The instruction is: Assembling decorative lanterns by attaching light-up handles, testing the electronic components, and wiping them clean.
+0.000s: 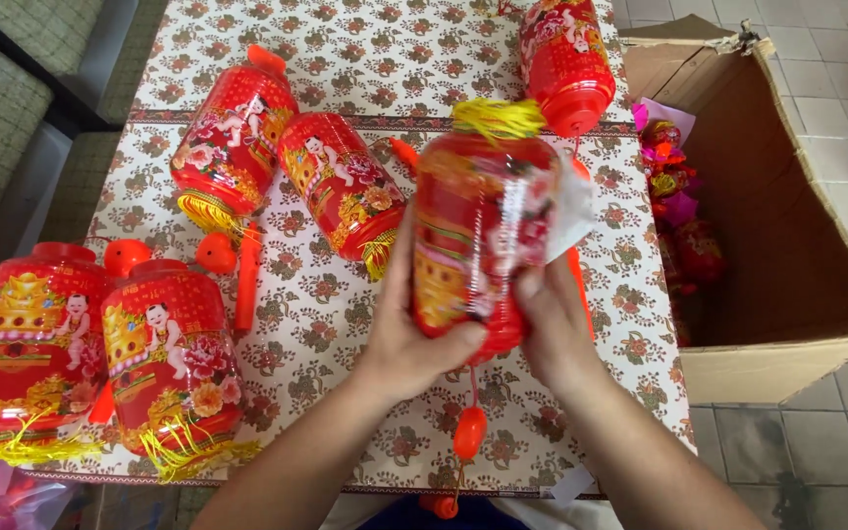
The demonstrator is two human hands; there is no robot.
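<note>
Above table [345,304], both hands [414,339] gripping wrapped lantern [478,236], box [787,294] beside edge

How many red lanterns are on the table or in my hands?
6: one held in both hands, two at the left edge, two mid-table, one at the far edge. More may sit in the box.

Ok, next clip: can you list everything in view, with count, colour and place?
held lantern: one, red with yellow tassel, plastic-wrapped, between both hands
loose lanterns: five, red with yellow tassels, lying on the table, two at left edge, two in the middle, one at the far edge
tablecloth: one, cream with floral print, covering the table
cardboard box: one, brown, open, on the floor at right, more red decorations inside
tiled floor: grey, at right
left hand: gripping the lantern's side
right hand: at the wrapper
</note>
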